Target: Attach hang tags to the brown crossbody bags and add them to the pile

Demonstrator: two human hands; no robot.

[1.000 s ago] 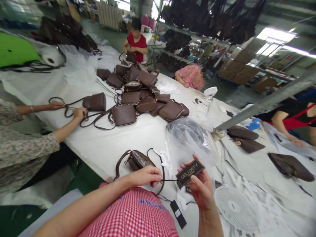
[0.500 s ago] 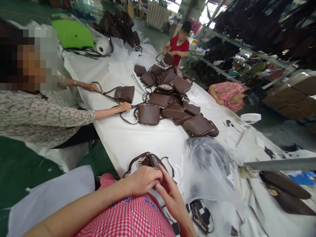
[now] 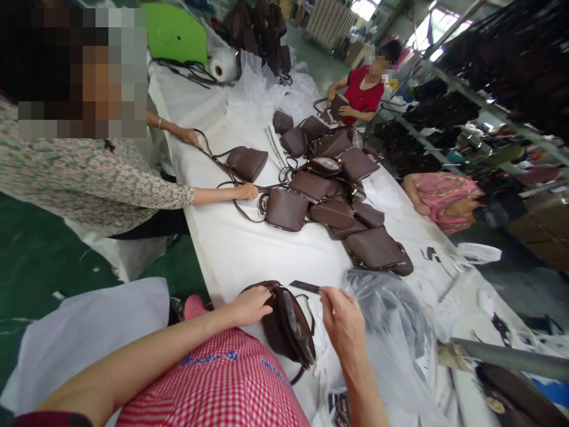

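A dark brown bag (image 3: 288,323) lies at the near edge of the white table, its opening facing up and to the right. My left hand (image 3: 251,305) rests on the bag's upper left rim, fingers against its edge. Just right of the bag, my right hand (image 3: 340,311) pinches a thin dark flat strip (image 3: 306,287) that points left above the bag's opening. A clear plastic bag (image 3: 386,314) lies beside my right hand. Black printed tags (image 3: 341,409) sit below it, partly hidden by my forearm.
A pile of brown bags (image 3: 329,184) covers the table's middle. At the left, a person in a floral top (image 3: 146,184) holds bag straps. A person in red (image 3: 367,95) handles a bag at the far end; another in pink (image 3: 444,198) is at the right. A metal bar (image 3: 511,357) crosses the right side.
My hands have moved apart, the left onto the bag's rim, the right to the right with the dark strip now visible. The bag's opening shows more. The whole view has shifted.
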